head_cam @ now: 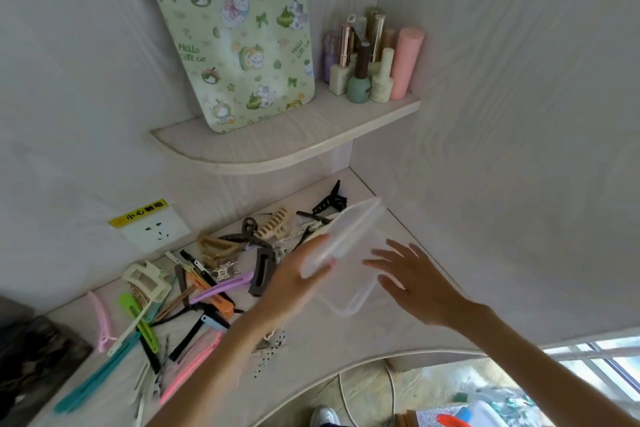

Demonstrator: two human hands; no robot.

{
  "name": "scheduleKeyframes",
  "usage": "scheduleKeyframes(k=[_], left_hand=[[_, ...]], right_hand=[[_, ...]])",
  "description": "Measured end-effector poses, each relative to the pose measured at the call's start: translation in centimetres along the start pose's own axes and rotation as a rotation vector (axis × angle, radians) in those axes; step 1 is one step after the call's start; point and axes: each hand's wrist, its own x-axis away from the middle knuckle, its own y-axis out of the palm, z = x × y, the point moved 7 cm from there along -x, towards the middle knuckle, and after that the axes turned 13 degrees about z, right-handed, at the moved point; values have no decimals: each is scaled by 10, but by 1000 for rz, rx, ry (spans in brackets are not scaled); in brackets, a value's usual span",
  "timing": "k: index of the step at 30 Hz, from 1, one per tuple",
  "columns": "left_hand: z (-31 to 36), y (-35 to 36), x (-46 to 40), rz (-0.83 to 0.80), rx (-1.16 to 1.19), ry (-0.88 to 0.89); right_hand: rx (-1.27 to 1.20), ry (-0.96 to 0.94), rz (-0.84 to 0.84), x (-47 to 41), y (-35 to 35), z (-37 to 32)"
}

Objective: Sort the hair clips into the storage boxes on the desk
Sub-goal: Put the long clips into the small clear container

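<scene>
One clear storage box (349,229) tilts in left fingers (320,263), right hand (412,277) beside.

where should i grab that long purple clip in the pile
Pinch the long purple plastic duckbill clip across its narrow sides near the raised right tip, coming from above. It lies atop the orange clip, its tip poking clear of the pile beside the brown claw clip.

The surface (398,329) looks like pale matt wood grain, as does the corner shelf (277,146). The storage box (349,253) is clear, smooth plastic. The hair clips (194,291) look like plastic, some glossy. The nail-polish bottles (367,76) are glossy.
</scene>
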Motion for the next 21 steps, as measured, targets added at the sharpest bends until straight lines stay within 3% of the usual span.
scheduleKeyframes(k=[2,4,6,8,10,12,14,18,21], left_hand=[[-16,-16,-7,31,343,-312],[-38,-22,-14,12,537,-569],[-51,-20,-21,0,602,-671],[-59,-16,-23,110,537,-749],[-63,-15,-25,265,358,-708],[-55,-13,-29,379,215,-552],[-49,-6,-29,413,188,-455],[-48,26,-30,7,73,-484],[-44,39,-40,-156,-86,-422]], right_hand=[[203,-56,-72,8,2,8],[264,-126,0,17,-6,4],[259,-175,82,28,-12,-1],[236,-140,57,37,-14,-4],[250,-128,60,44,-15,-7],[245,-116,7,49,-12,-8],[227,-113,-103,56,-5,-9],[261,-130,-90,57,-5,-14],[275,-156,147,33,-32,-32]])
